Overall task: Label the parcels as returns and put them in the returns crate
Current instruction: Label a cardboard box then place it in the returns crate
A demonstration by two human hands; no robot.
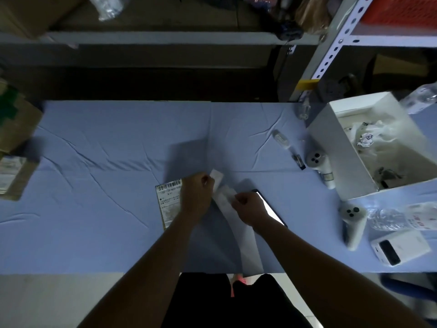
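Our left hand (197,197) and right hand (250,207) pinch a label strip (222,194) mid-frame; the white box (335,150) at right holds crumpled bags (374,137).

Bare left hand (196,197), bare right hand (251,207), black clothing (201,304) below (cut unclear)

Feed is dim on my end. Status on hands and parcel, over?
Left hand and right hand both pinch the white label strip. Parcel flat on the blue cloth, below left hand, not crated. Lit tablet beside it.
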